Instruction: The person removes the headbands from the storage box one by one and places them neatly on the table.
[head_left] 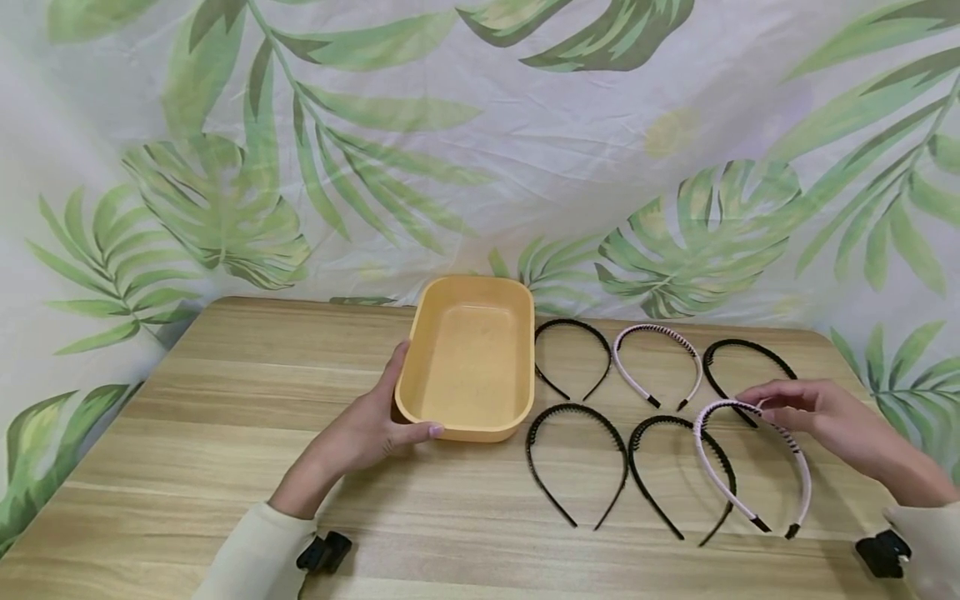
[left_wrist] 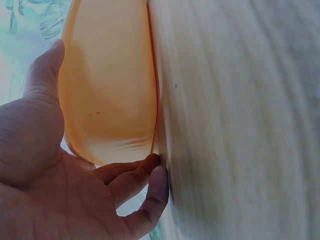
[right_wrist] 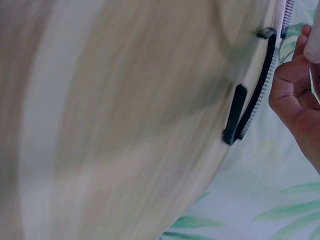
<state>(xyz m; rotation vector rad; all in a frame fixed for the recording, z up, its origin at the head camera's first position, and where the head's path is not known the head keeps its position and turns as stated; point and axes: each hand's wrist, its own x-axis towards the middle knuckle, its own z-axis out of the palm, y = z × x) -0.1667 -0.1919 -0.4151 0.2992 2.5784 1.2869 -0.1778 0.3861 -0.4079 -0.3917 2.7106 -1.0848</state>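
At its left side, a yellow rectangular basin (head_left: 476,367) is held by my left hand (head_left: 363,429), thumb over the near-left rim. In the left wrist view, the fingers bend against the basin's outer wall (left_wrist: 112,70) near the tabletop. My right hand (head_left: 832,421) pinches a pink headband (head_left: 726,486) by its top, between thumb and fingers. The band's tips point toward me, and it overlaps a black headband (head_left: 652,496) in the front row. Behind the right hand lies another black headband (head_left: 738,342), partly covered. Whether the basin is lifted I cannot tell.
Two more black headbands, one in front (head_left: 577,407) and one behind (head_left: 573,322), lie right of the basin. Between the back black ones is a pink headband (head_left: 636,387). The wooden table (head_left: 225,400) ends at a leaf-patterned cloth (head_left: 555,158).
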